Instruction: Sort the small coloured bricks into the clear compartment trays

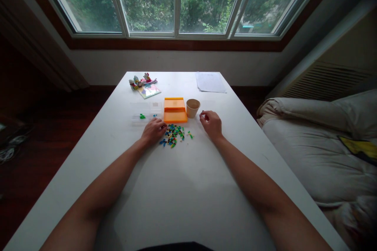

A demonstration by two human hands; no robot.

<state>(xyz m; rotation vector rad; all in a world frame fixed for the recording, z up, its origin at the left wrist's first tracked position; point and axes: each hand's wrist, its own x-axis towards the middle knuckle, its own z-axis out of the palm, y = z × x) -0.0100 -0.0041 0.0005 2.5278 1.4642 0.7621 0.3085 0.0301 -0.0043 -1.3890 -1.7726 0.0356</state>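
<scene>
Dark cloth (179, 247) shows nearest, between your arms (114, 180). Your left hand (153, 131) is curled at the edge of the toy pieces (174, 133), your right hand (211, 124) bent beside the paper cup (193, 110); whether either grips one I cannot tell. Only a few sit in the clear box (134, 118); most lie loose on the table (182, 192), so progress looks early.

The dark speck (202, 113) at my right hand (212, 124) is too small for me to make out; my left hand (153, 130) covers a corner of the clear tray (143, 107); the couch (312, 157) runs off past the right edge
</scene>
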